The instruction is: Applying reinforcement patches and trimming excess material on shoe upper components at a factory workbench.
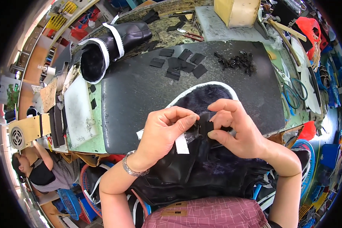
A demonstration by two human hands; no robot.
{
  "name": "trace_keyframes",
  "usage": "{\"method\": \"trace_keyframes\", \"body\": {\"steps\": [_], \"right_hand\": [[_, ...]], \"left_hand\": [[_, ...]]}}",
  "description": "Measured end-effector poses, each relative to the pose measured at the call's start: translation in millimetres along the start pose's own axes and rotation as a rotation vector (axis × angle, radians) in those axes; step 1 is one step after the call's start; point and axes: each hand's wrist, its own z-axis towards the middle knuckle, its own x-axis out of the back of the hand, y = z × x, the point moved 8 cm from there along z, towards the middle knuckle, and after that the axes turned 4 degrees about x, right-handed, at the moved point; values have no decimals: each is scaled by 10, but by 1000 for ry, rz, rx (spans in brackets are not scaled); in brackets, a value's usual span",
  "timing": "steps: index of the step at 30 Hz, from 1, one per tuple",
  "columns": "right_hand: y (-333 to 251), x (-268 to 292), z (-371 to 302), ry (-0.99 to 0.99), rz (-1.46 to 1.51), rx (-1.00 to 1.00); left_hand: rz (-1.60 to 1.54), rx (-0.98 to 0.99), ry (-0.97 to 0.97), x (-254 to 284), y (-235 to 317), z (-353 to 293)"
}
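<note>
A black boot upper [167,163] with dark fur lining [203,97] and white edging lies across the table edge and my lap. My left hand [161,127] pinches a small dark metal piece, possibly a zipper slider, between thumb and index finger above the upper. A white strip [182,144] hangs just below those fingers. Close by on the right, my right hand [237,131] grips a short black strip [209,127] near its thumb, with the index finger raised and bent. The inner fingers partly hide that strip.
Small black rectangular pieces [173,62] and a pile of dark zipper sliders [237,61] lie on the black work mat [140,98]. Behind stands a fur-lined black boot [131,36]. Scissors [290,89] lie at right. A co-worker [45,167] sits at left.
</note>
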Motion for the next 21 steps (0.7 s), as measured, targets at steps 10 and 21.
{"method": "trace_keyframes", "body": {"steps": [10, 21], "right_hand": [[101, -64, 63, -142, 83, -263], [99, -40, 72, -80, 52, -270]], "left_hand": [[-34, 13, -24, 5, -4, 46], [-71, 90, -93, -45, -89, 61]]}}
